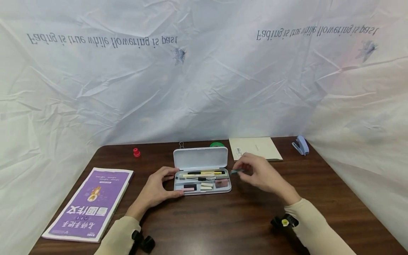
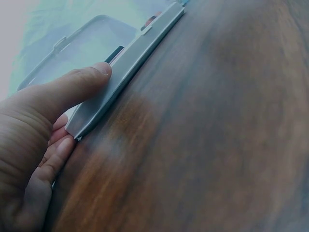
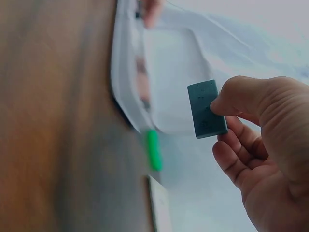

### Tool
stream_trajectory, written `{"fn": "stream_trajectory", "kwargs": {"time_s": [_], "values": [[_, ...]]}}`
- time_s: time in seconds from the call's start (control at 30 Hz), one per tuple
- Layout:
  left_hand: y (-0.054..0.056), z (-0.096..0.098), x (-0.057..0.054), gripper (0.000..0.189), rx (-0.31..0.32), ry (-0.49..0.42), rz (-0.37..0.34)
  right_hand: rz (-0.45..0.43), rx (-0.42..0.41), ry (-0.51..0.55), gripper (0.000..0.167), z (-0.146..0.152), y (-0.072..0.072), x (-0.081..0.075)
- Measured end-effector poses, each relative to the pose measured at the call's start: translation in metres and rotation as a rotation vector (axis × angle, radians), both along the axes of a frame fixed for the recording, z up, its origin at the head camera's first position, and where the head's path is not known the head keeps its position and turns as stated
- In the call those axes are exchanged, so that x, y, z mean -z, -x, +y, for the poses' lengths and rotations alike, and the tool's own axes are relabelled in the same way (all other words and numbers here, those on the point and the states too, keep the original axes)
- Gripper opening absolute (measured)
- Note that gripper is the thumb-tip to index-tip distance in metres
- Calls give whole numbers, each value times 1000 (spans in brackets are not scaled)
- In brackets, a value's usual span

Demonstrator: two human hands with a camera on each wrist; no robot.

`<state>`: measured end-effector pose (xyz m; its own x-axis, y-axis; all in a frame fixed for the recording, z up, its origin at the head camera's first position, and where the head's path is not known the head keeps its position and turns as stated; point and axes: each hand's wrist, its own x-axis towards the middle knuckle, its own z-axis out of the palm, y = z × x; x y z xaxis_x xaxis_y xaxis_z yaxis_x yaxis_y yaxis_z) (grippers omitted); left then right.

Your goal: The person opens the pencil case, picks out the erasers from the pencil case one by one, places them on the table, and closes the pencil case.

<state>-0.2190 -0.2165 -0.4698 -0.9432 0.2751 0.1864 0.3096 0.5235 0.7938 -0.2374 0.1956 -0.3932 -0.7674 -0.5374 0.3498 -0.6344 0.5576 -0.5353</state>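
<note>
A white pencil case (image 1: pixel 202 193) lies with its lid (image 1: pixel 200 158) raised. Inside are several pens and pencils (image 1: pixel 204 175), pale and dark erasers (image 1: pixel 206 186) and a pinkish block (image 1: pixel 221 183). My left hand (image 1: pixel 159 187) grips the case's left end, thumb (image 2: pixel 87 82) on the front rim and fingers round the side. Just off the right end, my right hand (image 1: pixel 259 173) pinches a small dark green eraser (image 3: pixel 206 108) between thumb and fingers. In the right wrist view this eraser is a flat rectangular block, held above the table.
A purple book (image 1: pixel 89 202) lies at left, with a small red object (image 1: pixel 136 152) behind it. Beyond the case are a binder clip (image 1: pixel 181 145) and a green round item (image 1: pixel 217 144). A cream notebook (image 1: pixel 255 148) and a blue stapler (image 1: pixel 301 145) sit at back right.
</note>
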Motion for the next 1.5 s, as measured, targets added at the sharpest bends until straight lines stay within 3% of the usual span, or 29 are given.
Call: {"fn": "stream_trajectory", "kwargs": {"time_s": [0.17,0.33,0.5,0.73,1.07,1.5], "values": [[-1,0,1,85,4,-3,20,62,129,-17,31,35,6,-12],[-1,0,3,85,7,2,41,102,224,-54,32,69,7,-14],[0,0,3,86,6,0,33,105,283,-77,28,99,10,-5],[0,0,5,85,-2,7,17,38,349,-100,25,119,14,12],[1,1,4,86,4,0,27,-36,395,-173,20,126,22,35],[1,0,4,86,-2,4,25,-188,337,-228,21,128,22,36]]}}
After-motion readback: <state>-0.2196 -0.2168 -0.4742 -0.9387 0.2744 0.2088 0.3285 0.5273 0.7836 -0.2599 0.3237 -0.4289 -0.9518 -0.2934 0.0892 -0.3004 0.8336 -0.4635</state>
